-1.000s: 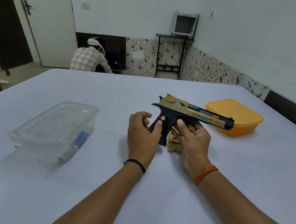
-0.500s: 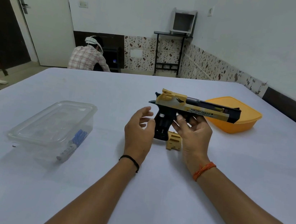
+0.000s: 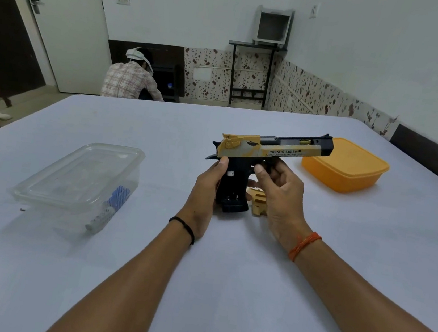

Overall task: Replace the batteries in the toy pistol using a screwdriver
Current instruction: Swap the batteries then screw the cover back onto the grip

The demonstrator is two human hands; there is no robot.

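Note:
A black and gold toy pistol (image 3: pixel 270 149) is held upright above the white table (image 3: pixel 229 250), barrel pointing right. My left hand (image 3: pixel 204 192) grips the black handle from the left, thumb up at the rear of the frame. My right hand (image 3: pixel 278 193) holds the pistol under the trigger guard, fingers curled around it. A tan plastic cover piece (image 3: pixel 257 205) lies on the table just behind my right hand, partly hidden. A screwdriver with a blue handle (image 3: pixel 109 207) lies inside a clear lidded box (image 3: pixel 76 186) to the left.
An orange lidded container (image 3: pixel 345 168) stands on the table at the right, just beyond the barrel. A small dark speck (image 3: pixel 22 209) lies left of the clear box. A person in a checked shirt (image 3: pixel 131 79) crouches beyond the table's far edge.
The pistol has been raised and levelled. My left hand, open beside the handle half a second ago, now grips the handle. My right hand stays under the trigger guard.

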